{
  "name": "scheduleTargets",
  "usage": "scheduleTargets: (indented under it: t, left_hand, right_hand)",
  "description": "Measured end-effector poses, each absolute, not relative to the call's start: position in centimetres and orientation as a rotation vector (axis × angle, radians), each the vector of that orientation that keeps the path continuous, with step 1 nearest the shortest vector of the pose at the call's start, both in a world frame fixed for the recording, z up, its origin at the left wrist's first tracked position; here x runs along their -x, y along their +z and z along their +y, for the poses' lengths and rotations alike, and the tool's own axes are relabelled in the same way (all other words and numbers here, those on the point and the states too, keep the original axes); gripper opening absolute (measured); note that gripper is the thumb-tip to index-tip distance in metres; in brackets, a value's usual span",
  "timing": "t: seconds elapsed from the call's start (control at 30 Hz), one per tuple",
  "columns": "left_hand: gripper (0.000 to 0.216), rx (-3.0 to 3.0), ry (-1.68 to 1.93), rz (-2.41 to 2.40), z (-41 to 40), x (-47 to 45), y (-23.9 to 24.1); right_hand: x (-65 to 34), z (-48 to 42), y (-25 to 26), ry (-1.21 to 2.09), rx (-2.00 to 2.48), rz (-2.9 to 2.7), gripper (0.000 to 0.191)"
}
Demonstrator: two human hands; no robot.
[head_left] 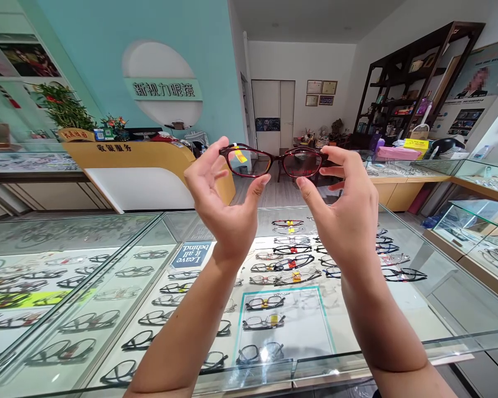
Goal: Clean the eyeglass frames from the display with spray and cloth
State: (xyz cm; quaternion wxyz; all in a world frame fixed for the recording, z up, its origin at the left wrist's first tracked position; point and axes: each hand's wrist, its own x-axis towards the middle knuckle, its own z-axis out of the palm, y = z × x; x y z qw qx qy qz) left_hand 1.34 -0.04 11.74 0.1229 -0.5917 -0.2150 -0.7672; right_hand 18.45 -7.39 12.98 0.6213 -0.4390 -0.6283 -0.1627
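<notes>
A pair of dark red-brown eyeglasses (277, 158) is held up level at the middle of the view, above the glass counter. A yellow tag (241, 156) sticks to its left lens. My left hand (226, 193) grips the left end of the frame, fingertips at the hinge and thumb just under the lens. On the other side, my right hand (346, 202) pinches the right end, with its thumb below the right lens. Both forearms reach up over the display case. The temples are mostly hidden behind the frame and fingers.
Beneath my arms stands a glass display case (356, 342) holding rows of eyeglasses and a blue sign (192, 255). A yellow-and-white reception desk (141, 171) is behind at left. More showcases (481, 232) line the right, near a dark wooden shelf (412, 77).
</notes>
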Motion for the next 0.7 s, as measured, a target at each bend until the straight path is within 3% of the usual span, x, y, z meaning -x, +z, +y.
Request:
scheduleTargets:
  t: [0.5, 0.7]
  left_hand:
    - [0.08, 1.855, -2.212, -0.723, 0.8, -1.03, 11.47]
    - [0.07, 1.782, -2.262, -0.627, 0.48, -1.15, 11.7]
  right_hand:
    - [-18.47, -7.51, 13.2, -0.385, 0.973, -1.437, 0.045]
    - [-18.89, -7.33, 13.43, -0.322, 0.933, -1.411, 0.036]
